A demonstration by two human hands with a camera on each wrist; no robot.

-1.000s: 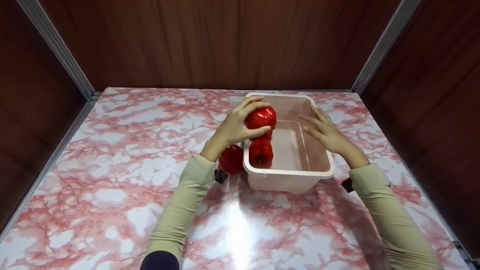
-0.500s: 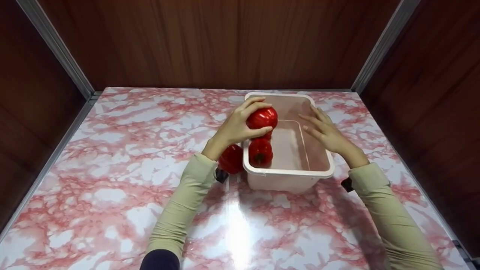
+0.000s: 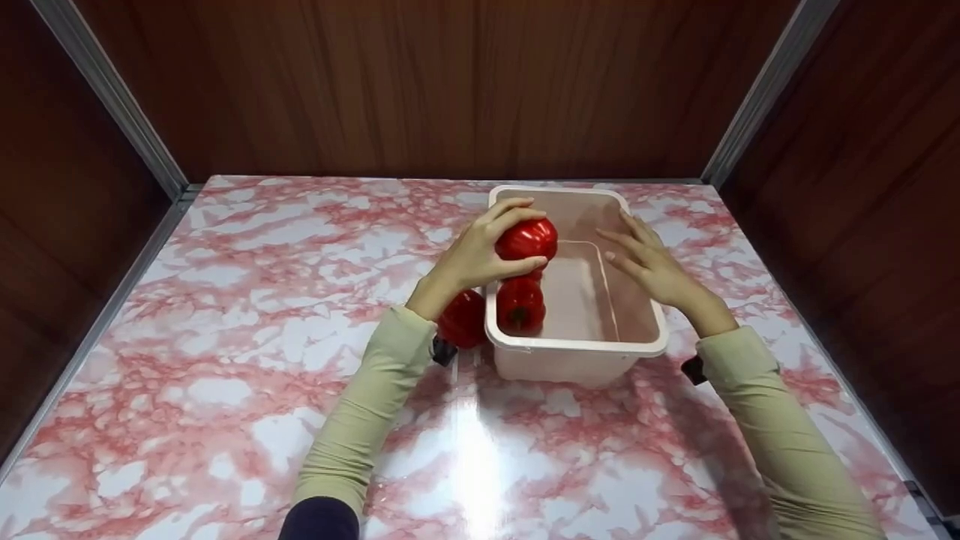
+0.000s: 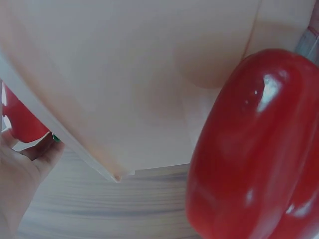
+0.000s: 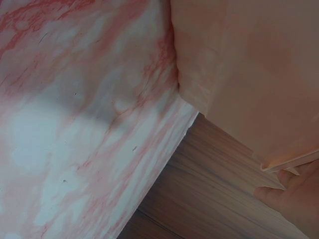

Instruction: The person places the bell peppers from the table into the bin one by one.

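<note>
Left hand (image 3: 474, 259): fingers curled around a red pepper (image 3: 526, 239), held just above the bin's left rim.
Bin (image 3: 637, 349): directly below and right of that hand; another pepper (image 3: 520, 306) lay inside, beneath the held one.
Right hand (image 3: 649, 262): fingers straight, resting on the bin's right rim, holding nothing.
Nearer hand: the left.

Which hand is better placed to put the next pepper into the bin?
Probably the left hand: it already grips a red pepper above the bin. The right hand rests open on the bin's right rim and holds nothing.
</note>
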